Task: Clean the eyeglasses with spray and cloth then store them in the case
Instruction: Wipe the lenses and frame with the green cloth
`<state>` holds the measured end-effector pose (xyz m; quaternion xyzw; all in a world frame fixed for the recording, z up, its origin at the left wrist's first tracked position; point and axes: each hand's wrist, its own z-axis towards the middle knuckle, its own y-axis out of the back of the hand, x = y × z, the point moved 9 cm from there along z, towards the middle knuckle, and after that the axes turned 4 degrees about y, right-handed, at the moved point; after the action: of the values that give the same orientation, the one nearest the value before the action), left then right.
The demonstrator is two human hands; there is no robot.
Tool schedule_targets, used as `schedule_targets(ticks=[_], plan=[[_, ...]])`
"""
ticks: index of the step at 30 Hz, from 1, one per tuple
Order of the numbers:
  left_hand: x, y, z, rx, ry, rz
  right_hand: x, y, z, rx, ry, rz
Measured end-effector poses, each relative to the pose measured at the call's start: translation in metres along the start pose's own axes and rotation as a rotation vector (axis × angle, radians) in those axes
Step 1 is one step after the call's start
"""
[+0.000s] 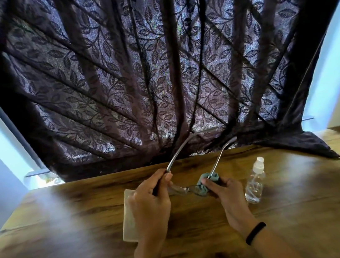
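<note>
- Above the wooden table (69, 230), the thin silver-framed eyeglasses (179, 189) are held between both hands, temples open and pointing away.
- The left hand (151, 205) is pinched shut on one temple hinge; the right hand (223, 189) presses the crumpled teal cloth (203, 184) around the other lens.
- The frame looks light, springy and fragile, so hold it at the hinge, not the lens.
- The soft cloth conforms to the lens.
- The clear plastic spray bottle (254, 184) stands just right of the hands; the flat white case (129, 217) lies under the left hand.

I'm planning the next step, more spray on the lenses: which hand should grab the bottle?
Probably the right hand. The bottle stands on the table just to its right, nothing between. It would have to let go of the cloth. The left hand grips the glasses by a temple, farther away.
</note>
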<state>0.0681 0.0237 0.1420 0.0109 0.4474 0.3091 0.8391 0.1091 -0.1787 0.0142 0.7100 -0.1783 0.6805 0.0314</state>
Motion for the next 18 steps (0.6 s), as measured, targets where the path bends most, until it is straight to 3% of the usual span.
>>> schedule_targets(ticks=[9,18], plan=[[-0.001,-0.01,-0.005,0.176,-0.071,0.29,0.048,0.029,0.024,-0.188,0.234,-0.042],[0.005,-0.012,-0.004,0.197,0.007,0.294,0.066,0.04,0.016,-0.326,0.447,-0.105]])
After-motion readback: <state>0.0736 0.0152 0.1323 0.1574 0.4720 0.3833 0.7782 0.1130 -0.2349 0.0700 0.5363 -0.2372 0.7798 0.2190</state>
